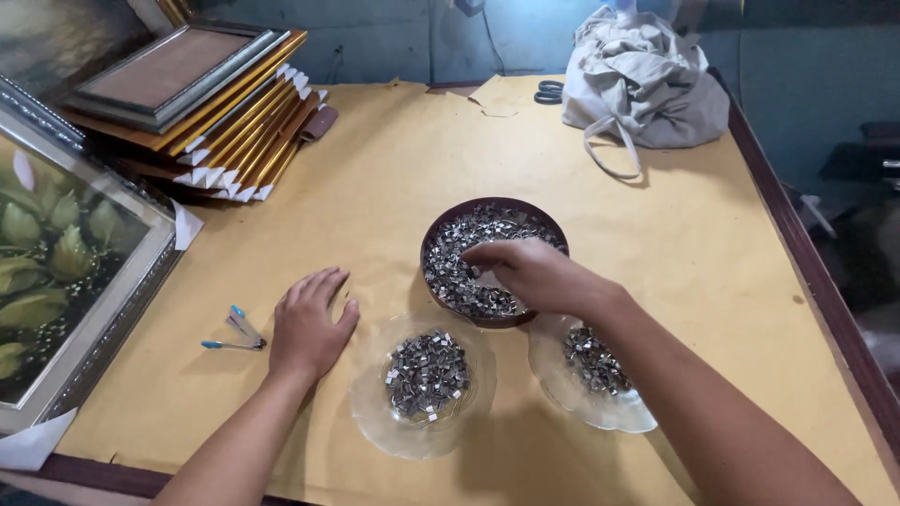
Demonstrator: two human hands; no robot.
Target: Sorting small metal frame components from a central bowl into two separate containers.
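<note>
Right hand point(525, 274) reaching into dark bowl point(441, 234), fingers pinched among metal clips point(459, 276), cannot tell if any held; left hand point(307, 326) flat on table, holding nothing; two glass dishes point(370, 412) partly filled, dark bowl mostly full, much sorting left

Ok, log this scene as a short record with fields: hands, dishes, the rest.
left hand: left hand lies flat, palm down, on the brown paper covering the table
right hand: right hand reaches into the dark bowl of small metal clips
dishes: two glass dishes, near-left dish and near-right dish, each holding clips
left of hands: small blue-handled tool, framed painting, stack of frames
far edge: cloth bag, scissors
</note>
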